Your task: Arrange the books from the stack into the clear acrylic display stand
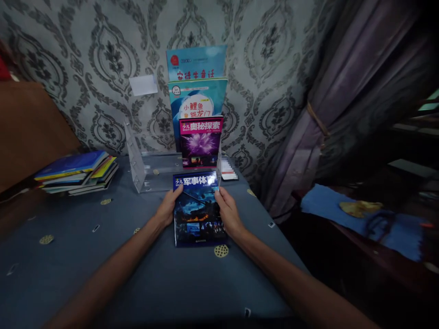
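A dark blue book (198, 212) with white Chinese title characters is held by its two sides, cover toward me. My left hand (167, 206) grips its left edge, thumb on the cover. On the right edge, my right hand (229, 211) closes the same way. Just beyond it is a clear acrylic stepped rack (135, 157). On the rack's right side stand a magenta-and-black book (201, 141), a turquoise book (198, 93) behind it, and a taller blue book (197, 59) at the back. Whether the held book touches the rack, I cannot tell.
A pile of books (78, 171) lies on the left of the patterned dark tablecloth (130, 283). A small pale card (229, 169) sits right of the rack. Farther right are a tied curtain (308, 119) and a blue cloth (322, 205) on a lower surface.
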### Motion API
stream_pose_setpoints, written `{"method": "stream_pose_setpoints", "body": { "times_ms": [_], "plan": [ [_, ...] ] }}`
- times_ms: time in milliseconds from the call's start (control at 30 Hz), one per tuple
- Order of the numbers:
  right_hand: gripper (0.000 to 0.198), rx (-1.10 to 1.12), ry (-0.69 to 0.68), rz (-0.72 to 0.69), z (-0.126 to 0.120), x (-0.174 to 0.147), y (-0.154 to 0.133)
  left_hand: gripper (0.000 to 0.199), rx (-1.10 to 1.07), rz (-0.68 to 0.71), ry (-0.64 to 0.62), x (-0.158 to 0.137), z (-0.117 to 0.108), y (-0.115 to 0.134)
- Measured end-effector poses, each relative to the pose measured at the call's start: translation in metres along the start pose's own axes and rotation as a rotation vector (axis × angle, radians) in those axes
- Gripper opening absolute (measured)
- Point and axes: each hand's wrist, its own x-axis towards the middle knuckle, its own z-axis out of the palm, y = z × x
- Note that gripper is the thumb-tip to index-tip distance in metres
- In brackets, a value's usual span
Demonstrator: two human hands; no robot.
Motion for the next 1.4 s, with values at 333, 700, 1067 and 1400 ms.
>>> {"method": "stream_pose_setpoints", "body": {
  "times_ms": [333, 700, 1067, 1400],
  "plan": [
    [0.043, 0.049, 0.094, 0.123, -0.014, 0.012, 0.013, 0.053, 0.142, -0.082, -0.189, -0.007, -0.004, -0.009],
    [0.043, 0.04, 0.131, 0.181, -0.017, 0.013, 0.03, 0.053, 0.169, -0.121, -0.118, -0.006, -0.002, -0.009],
    [0.039, 0.036, 0.092, 0.19, -0.013, 0.011, 0.018, 0.055, 0.172, -0.121, -0.117, -0.006, -0.001, -0.008],
    [0.038, 0.107, 0.062, 0.218, -0.01, 0.008, 0.007, 0.05, 0.159, -0.117, -0.136, -0.006, -0.003, -0.009]
  ]
}}
